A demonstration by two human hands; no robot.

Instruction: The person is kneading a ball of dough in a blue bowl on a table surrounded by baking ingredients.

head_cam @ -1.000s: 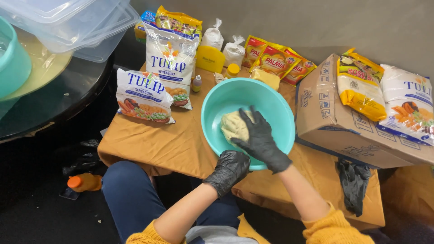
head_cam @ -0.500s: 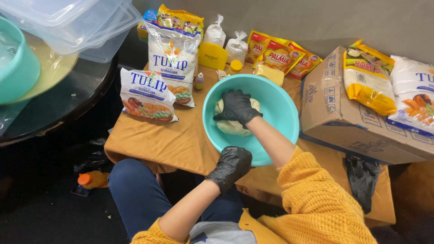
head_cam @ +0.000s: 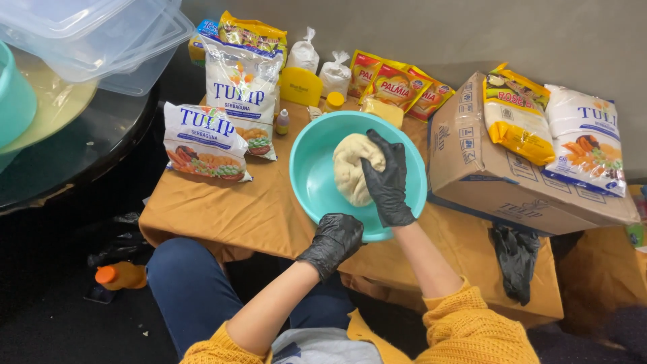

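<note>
Resting in the middle of the low desk [head_cam: 222,216] draped in mustard-brown cloth: one round turquoise plastic bowl [head_cam: 317,182], tilted toward the person.
- Pale cream lump of dough [head_cam: 350,168], inside the bowl, at its centre.
- Right hand [head_cam: 387,178], black-gloved, fingers spread, pressed flat on the dough's 3 o'clock side.
- Left hand [head_cam: 333,239], black-gloved, curled over and gripping the bowl's rim at 6 o'clock. The two hands are apart.
- Two white printed flour bags: one lying flat [head_cam: 202,143] at 9 o'clock of the bowl, one standing upright [head_cam: 242,87] at 11 o'clock.
- Small dropper bottle with a purple cap [head_cam: 283,123], between the upright bag and the bowl.
- Yellow plastic scraper [head_cam: 300,86] and two knotted clear bags of white powder [head_cam: 320,64], at 12 o'clock.
- Red-and-yellow foil sachets [head_cam: 397,86], at 1 o'clock.
- Brown cardboard box [head_cam: 485,175], at 3 o'clock, just beside the bowl, with two more bags lying on top.
- Spare black glove [head_cam: 515,259], hanging over the desk edge at 4 o'clock.
</note>
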